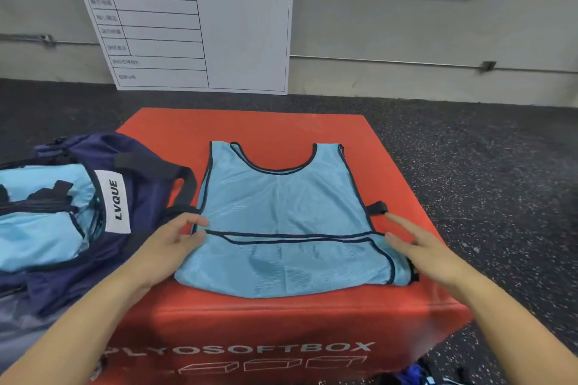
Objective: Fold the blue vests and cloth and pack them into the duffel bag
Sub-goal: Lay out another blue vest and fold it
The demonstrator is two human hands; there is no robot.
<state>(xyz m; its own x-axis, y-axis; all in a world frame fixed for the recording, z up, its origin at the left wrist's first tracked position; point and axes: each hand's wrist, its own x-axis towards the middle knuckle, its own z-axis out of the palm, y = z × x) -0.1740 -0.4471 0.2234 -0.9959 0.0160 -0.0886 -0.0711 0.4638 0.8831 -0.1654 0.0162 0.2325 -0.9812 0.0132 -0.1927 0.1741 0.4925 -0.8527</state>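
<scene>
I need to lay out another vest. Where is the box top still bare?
Bare red shows behind the vest up to the plyo box far edge, and in a narrow strip along its right side. The left is crowded by the duffel bag.

A light blue mesh vest (pixel 287 216) with dark trim lies flat between the fingers of both hands, its bottom part folded up. Left of the left fingers, a navy duffel bag (pixel 134 197) lies open, holding more light blue cloth (pixel 40 228).
</scene>
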